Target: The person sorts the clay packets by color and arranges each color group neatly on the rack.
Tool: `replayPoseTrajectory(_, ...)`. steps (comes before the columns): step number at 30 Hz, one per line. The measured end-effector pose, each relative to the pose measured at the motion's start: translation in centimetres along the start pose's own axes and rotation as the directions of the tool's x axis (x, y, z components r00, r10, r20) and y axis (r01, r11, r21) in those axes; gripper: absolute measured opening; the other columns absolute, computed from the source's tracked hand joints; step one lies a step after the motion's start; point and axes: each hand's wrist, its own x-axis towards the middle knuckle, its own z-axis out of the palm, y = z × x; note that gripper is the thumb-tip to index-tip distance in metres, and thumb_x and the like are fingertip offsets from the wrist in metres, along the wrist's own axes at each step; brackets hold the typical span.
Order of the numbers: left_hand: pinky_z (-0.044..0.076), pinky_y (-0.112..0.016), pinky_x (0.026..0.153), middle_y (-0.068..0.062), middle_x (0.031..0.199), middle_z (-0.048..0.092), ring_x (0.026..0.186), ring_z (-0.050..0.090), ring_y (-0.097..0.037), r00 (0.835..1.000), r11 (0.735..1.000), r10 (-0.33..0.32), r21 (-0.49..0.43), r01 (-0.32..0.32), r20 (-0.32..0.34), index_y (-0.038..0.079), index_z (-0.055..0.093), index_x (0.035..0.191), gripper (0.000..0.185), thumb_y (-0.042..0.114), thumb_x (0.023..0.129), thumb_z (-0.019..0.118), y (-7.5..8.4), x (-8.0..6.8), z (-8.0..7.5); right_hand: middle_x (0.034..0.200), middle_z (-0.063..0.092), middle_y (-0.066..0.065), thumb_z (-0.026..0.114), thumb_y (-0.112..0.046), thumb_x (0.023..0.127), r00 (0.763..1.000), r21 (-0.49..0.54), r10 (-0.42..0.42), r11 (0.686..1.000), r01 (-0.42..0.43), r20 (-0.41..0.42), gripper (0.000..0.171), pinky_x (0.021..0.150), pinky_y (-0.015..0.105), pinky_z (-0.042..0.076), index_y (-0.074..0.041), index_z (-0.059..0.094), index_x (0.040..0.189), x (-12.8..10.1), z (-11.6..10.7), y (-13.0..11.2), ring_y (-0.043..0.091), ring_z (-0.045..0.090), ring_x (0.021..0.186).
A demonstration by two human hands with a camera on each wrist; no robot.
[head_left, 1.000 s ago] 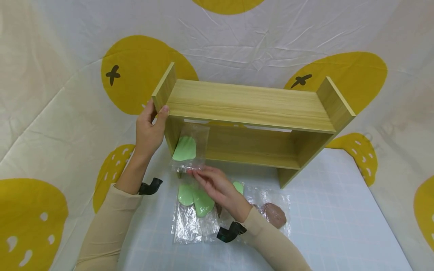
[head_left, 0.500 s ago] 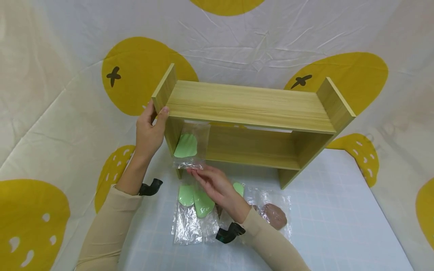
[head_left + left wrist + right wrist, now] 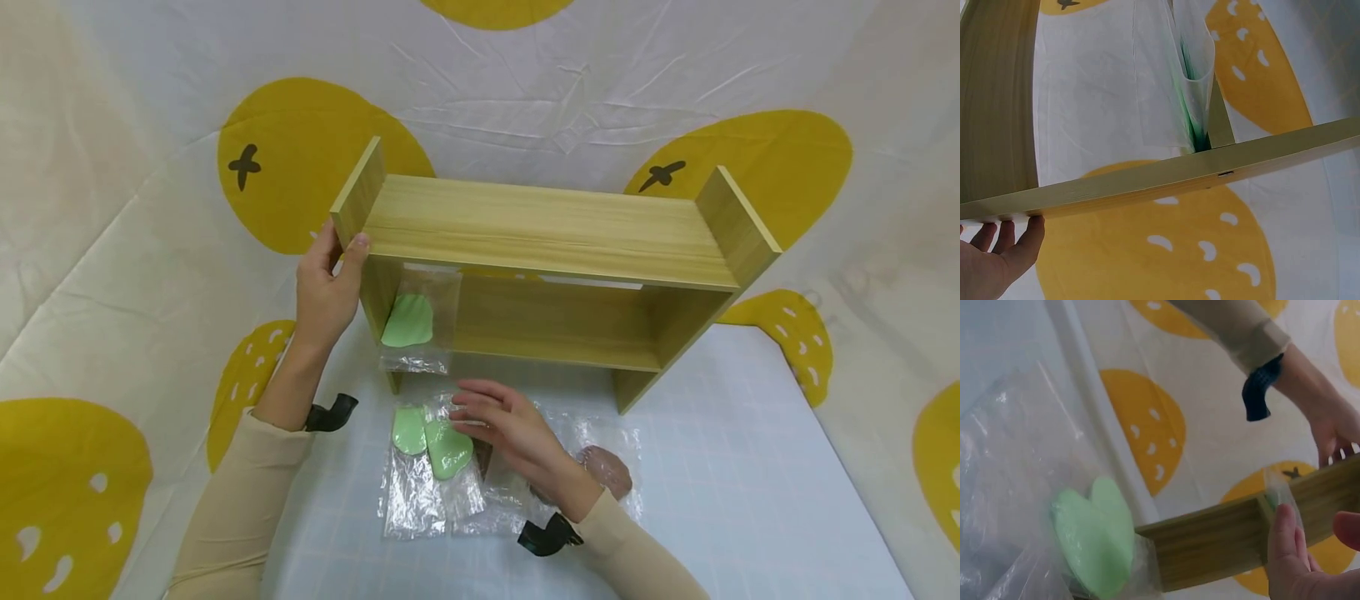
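A small wooden shelf (image 3: 547, 229) stands on the table. My left hand (image 3: 327, 292) grips its left side panel, thumb at the front edge and fingers behind. Inside the lower compartment, against that panel, stands a clear plastic bag (image 3: 408, 321) with a flat light-green piece in it; its bottom edge juts past the front of the board. Just in front and to the right, my right hand (image 3: 517, 437) holds nothing, fingers loosely bent, over the bags on the table. The left wrist view shows the bag edge-on beside the panel (image 3: 1147, 172).
Several clear bags lie overlapping in front of the shelf, some with green pieces (image 3: 448, 450), another with a brown piece (image 3: 606, 472). My right forearm partly hides them. A white cloth with yellow shapes (image 3: 510, 108) hangs behind and at both sides of the table (image 3: 750, 467).
My right hand has let go of the bag's lower edge and drawn back to the right and toward me. The bag stays upright in the shelf. My left hand keeps its grip.
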Motion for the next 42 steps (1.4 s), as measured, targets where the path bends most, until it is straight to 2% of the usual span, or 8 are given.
replayPoseTrajectory(7,0.048,-0.039,0.099,-0.009,0.131,0.062,0.122,0.055,-0.02,1.0,1.0,0.005,-0.015,-0.005,0.005,0.009,0.058,0.139,0.039,0.022,0.102,0.058,-0.3,0.0,-0.1,0.129,0.059,0.023,0.063,-0.006,0.098,0.997,-0.171,-0.073,0.983,0.072,0.002,0.048,0.098,0.05,0.047,0.007,0.046,0.141,-2.1,-2.0,-0.5,0.042,0.059,0.115)
replayPoseTrajectory(11,0.047,-0.04,0.1,-0.008,0.131,0.062,0.122,0.054,-0.02,1.0,1.0,0.006,-0.014,-0.006,0.004,0.01,0.058,0.14,0.04,0.023,0.103,0.058,-0.4,-0.1,-0.1,0.13,0.058,0.025,0.062,-0.009,0.099,0.995,-0.323,-0.098,0.942,0.088,-0.017,0.048,0.097,0.051,0.048,0.005,0.047,0.142,-3.0,-3.5,-0.7,0.05,0.055,0.118)
replayPoseTrajectory(14,0.047,-0.04,0.1,-0.009,0.131,0.062,0.122,0.055,-0.02,1.0,1.0,0.011,-0.015,-0.011,0.006,0.01,0.058,0.14,0.039,0.023,0.103,0.058,-0.4,0.0,-0.1,0.132,0.055,0.029,0.061,-0.011,0.1,0.994,-0.422,-0.102,0.904,0.075,-0.042,0.047,0.097,0.05,0.049,0.004,0.047,0.143,-3.7,-4.7,-0.7,0.052,0.053,0.119)
replayPoseTrajectory(19,0.047,-0.04,0.099,-0.008,0.13,0.062,0.121,0.055,-0.02,1.0,1.0,0.008,-0.013,-0.008,0.006,0.01,0.058,0.14,0.039,0.022,0.103,0.058,-0.4,-0.1,-0.1,0.133,0.05,0.034,0.059,-0.013,0.101,0.994,-0.481,-0.04,0.877,-0.011,-0.097,0.052,0.094,0.052,0.05,0.009,0.04,0.144,-4.8,-7.2,-0.3,0.05,0.055,0.117)
replayPoseTrajectory(24,0.049,-0.04,0.097,-0.008,0.13,0.062,0.12,0.055,-0.02,1.0,1.0,0.002,-0.014,-0.002,0.006,0.011,0.058,0.14,0.04,0.023,0.103,0.058,-0.3,-0.1,-0.1,0.13,0.049,0.037,0.057,-0.012,0.102,0.989,-0.479,0.022,0.873,-0.091,-0.149,0.053,0.09,0.053,0.052,0.013,0.036,0.144,-5.9,-9.3,0.5,0.049,0.059,0.112)
replayPoseTrajectory(30,0.049,-0.04,0.097,-0.009,0.131,0.062,0.121,0.055,-0.021,1.0,1.0,-0.003,-0.017,0.003,0.003,0.011,0.058,0.141,0.04,0.024,0.102,0.058,-0.3,-0.1,-0.2,0.13,0.046,0.039,0.053,-0.007,0.103,0.982,-0.391,0.069,0.911,-0.134,-0.174,0.053,0.088,0.05,0.053,0.016,0.03,0.145,-6.5,-11.2,1.2,0.05,0.059,0.112)
replayPoseTrajectory(36,0.047,-0.041,0.1,-0.008,0.133,0.061,0.122,0.054,-0.02,1.0,1.0,-0.001,-0.023,0.001,0.003,0.012,0.057,0.142,0.041,0.023,0.103,0.058,-0.3,-0.1,-0.2,0.136,0.043,0.04,0.05,-0.007,0.103,0.979,-0.342,0.124,0.924,-0.173,-0.16,0.057,0.087,0.048,0.054,0.017,0.023,0.147,-6.3,-12.2,1.6,0.045,0.061,0.111)
replayPoseTrajectory(42,0.045,-0.042,0.102,-0.007,0.134,0.06,0.124,0.053,-0.02,1.0,1.0,-0.002,-0.03,0.002,0.01,0.012,0.056,0.142,0.041,0.022,0.103,0.058,-0.1,0.0,-0.1,0.136,0.047,0.036,0.055,-0.014,0.103,0.966,-0.288,0.184,0.929,-0.231,-0.18,0.061,0.083,0.046,0.056,0.014,0.024,0.148,-5.7,-12.7,2.0,0.042,0.064,0.107)
